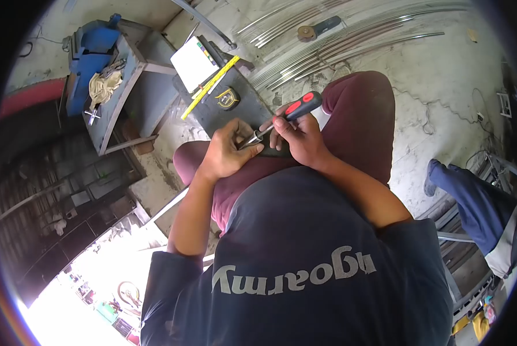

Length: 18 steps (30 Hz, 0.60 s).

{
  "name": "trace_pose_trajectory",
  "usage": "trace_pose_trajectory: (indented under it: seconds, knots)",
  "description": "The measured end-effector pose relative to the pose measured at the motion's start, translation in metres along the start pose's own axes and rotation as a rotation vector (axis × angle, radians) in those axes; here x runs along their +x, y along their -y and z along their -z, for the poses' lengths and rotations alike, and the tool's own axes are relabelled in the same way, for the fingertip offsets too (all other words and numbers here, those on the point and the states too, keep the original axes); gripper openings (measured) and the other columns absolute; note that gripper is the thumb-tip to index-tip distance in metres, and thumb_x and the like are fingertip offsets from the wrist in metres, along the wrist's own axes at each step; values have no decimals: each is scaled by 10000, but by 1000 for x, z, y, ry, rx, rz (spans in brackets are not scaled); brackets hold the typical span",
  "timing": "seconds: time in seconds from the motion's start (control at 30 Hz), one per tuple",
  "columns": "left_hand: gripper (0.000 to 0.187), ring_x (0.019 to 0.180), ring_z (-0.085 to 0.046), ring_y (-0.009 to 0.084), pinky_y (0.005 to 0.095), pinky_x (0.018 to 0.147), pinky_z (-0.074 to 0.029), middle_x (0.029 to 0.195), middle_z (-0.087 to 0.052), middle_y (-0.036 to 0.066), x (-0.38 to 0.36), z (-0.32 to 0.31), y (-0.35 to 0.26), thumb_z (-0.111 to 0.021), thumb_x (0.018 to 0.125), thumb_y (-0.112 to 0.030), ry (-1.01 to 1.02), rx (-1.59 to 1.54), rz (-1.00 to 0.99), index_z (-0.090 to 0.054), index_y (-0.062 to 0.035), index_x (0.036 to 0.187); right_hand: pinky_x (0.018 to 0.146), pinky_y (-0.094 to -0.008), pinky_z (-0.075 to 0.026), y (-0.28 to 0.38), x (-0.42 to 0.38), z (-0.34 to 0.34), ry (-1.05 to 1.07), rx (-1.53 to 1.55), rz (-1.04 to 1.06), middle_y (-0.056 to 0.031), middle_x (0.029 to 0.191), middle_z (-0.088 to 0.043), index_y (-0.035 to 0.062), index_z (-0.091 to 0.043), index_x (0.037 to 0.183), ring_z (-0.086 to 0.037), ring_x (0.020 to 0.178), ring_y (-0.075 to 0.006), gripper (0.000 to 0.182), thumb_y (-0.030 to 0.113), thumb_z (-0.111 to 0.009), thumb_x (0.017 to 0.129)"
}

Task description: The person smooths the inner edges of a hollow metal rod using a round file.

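My right hand (304,141) is closed around a screwdriver (303,106) with a black and red handle. The handle points up and away to the right, and its thin metal shaft slants down toward my left hand (227,151). Between the thumb and fingers of that left hand is a short, shiny metal tube (250,140). The shaft's end meets the tube's open end in this view. Both hands are close together above my lap, at the near edge of a dark worktop (210,119).
On the worktop lie a tape measure (228,98), a yellow folding rule (211,86) and a white notepad (193,64). An angle grinder (319,29) and long metal rods (351,49) are on the floor. A blue machine (91,55) stands left. Another person's leg (472,199) shows at right.
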State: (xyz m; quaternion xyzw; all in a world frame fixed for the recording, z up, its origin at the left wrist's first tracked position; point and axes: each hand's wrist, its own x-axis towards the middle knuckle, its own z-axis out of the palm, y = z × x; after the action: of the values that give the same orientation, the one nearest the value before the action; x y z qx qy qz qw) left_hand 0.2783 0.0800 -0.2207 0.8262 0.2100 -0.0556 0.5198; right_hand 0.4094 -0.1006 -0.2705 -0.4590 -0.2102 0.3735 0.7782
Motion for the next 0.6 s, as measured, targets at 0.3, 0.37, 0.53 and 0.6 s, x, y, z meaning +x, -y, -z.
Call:
trace_pose_trajectory:
  seconds: [0.3,0.37,0.53,0.6]
  knots:
    - [194,659,-641,121,299,625,-523,799,-698,64,-5,6,-5,-777,1007,-119,80,-249,166,-688,47,1055,564,-278,-554,4,13,20,-69,9,-87,-145,928,-751,29,-570,1136,-685,640,-150,275,304,-575,1131]
    - [221,661,-645,134,304,637,-524,800,-698,69,-5,10,-5,-750,1033,-163,105,-264,166,-686,48,1048,595,-307,-567,23,35,43,-157,-6,-14,-154,924,-755,32,-631,999,-693,676,-146,295,290,-578,1131]
    - [393,671,-654,154,305,679,-524,765,-673,69,0,14,-5,-640,1111,-331,329,-440,175,-674,46,1007,613,-293,-557,10,4,4,-13,-50,-105,-157,952,-756,35,-602,1057,-695,691,-137,291,313,-566,1137]
    - [492,663,-667,164,309,677,-521,701,-627,54,2,19,-4,-557,1141,-413,323,-376,212,-674,34,974,619,-293,-553,27,27,33,-52,50,-73,-176,1006,-757,55,-545,1160,-701,704,-145,224,272,-590,1129]
